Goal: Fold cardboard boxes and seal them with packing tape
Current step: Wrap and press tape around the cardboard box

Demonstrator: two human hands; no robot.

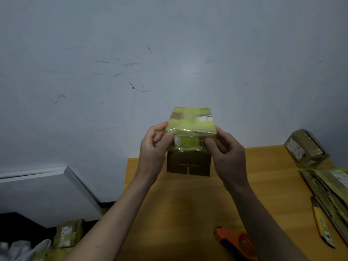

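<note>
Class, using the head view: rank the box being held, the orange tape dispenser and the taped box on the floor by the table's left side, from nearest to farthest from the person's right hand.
1. The held box: the right hand grips its right side, so they touch.
2. The orange tape dispenser: on the table, below the right forearm near the front edge.
3. The floor box: low at the left, off the table.

head-worn view, forward, close above table (188,204)
</note>
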